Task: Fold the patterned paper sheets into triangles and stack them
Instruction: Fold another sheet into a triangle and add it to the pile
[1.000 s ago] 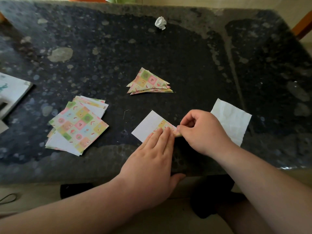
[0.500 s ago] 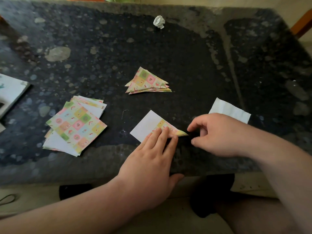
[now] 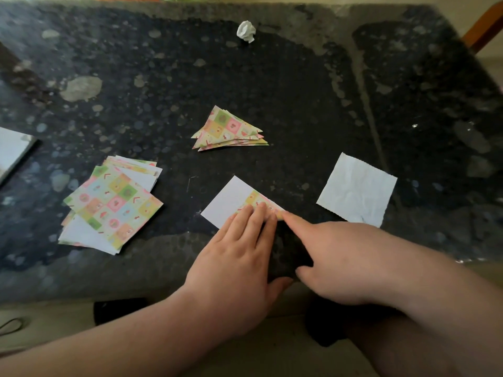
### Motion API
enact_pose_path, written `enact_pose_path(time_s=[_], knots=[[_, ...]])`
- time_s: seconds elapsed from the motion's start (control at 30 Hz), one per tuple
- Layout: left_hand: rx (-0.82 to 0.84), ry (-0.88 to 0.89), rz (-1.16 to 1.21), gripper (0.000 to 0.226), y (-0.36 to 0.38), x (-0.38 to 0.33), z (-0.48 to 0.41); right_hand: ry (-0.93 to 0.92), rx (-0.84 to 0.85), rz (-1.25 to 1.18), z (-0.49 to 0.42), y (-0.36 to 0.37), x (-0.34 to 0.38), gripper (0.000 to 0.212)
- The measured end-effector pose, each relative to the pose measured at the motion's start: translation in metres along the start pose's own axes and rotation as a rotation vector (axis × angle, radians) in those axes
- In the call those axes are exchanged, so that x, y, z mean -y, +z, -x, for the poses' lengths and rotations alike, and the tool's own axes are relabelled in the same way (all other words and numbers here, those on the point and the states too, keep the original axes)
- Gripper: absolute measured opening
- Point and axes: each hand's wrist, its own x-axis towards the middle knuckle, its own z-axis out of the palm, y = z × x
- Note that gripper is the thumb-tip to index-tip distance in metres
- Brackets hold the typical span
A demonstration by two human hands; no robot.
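While the left hand (image 3: 234, 257) lies flat in the lower centre of the head view, fingers straight and together, it presses down the half-folded sheet (image 3: 231, 198). The right hand (image 3: 345, 257) reaches in with its index finger extended, tip touching the sheet's right-hand point; its other fingers are mostly hidden and it grips nothing. On the sheet, the white back shows up-left and a patterned flap lies under the fingertips, on the dark worktop (image 3: 299, 91) near its front edge. The stack of triangles (image 3: 228, 130) is at frame centre, well apart. The pile of unfolded sheets (image 3: 114, 205) is at left. A white square (image 3: 356, 189) sits at right, a crumpled paper ball (image 3: 246, 31) at top centre.

Step, judged: creasing this sheet's fold, not yet a clean triangle. The next move likely needs the corners matched and the finger run along the fold while the left hand pins the sheet. After that the piece goes onto the stack.
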Motion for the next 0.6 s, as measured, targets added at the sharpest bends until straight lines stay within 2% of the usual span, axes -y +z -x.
enact_pose_path(time_s=[0.2, 0.37, 0.6], knots=[[-0.026, 0.002, -0.029, 0.091, 0.0, -0.001, 0.0, 0.0, -0.005, 0.036, -0.005, 0.003, -0.001, 0.083], [-0.06, 0.001, -0.042, 0.091, 0.002, -0.001, -0.002, 0.008, 0.057, 0.036, 0.007, -0.003, -0.006, 0.062], [-0.05, 0.0, -0.043, 0.082, 0.002, -0.002, 0.0, 0.017, 0.071, 0.073, 0.009, 0.006, -0.005, 0.087]])
